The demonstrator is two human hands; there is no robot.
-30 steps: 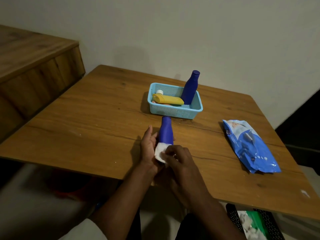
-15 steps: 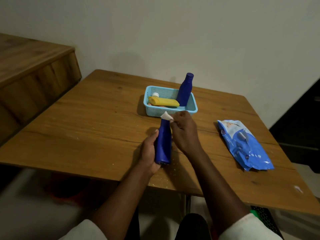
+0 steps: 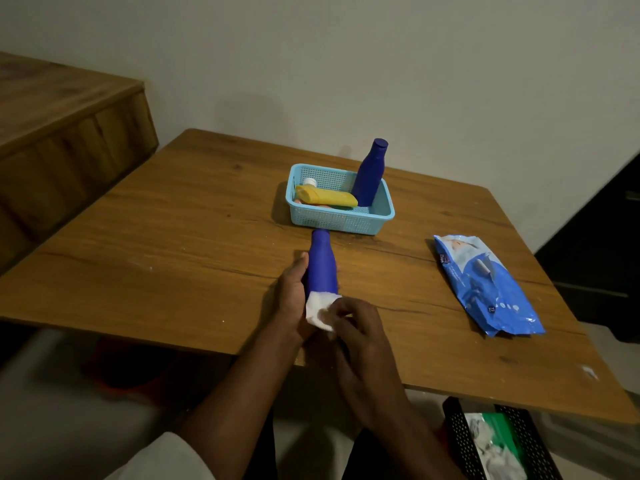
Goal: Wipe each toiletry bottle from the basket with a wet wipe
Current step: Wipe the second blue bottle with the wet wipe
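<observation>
A brown wood-grain desk (image 3: 194,237) with a square top fills the middle of the room, its far edge close to a plain off-white wall (image 3: 381,64). Left of the desk stands a tall wooden cabinet (image 3: 65,133) of similar brown grain, against the same wall. Right of the desk lies a dark doorway (image 3: 602,244). Below the desk's near edge runs a pale grey floor (image 3: 52,427), where a black perforated bin (image 3: 498,445) sits under the right corner. The light is dim and even.

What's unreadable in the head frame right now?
- Held blue bottle: base hidden by the wet wipe and right hand.
- Basket: items beneath the yellow tube mostly hidden.
- Wipes pack: print too small.
- Black bin: cut off by bottom edge.
</observation>
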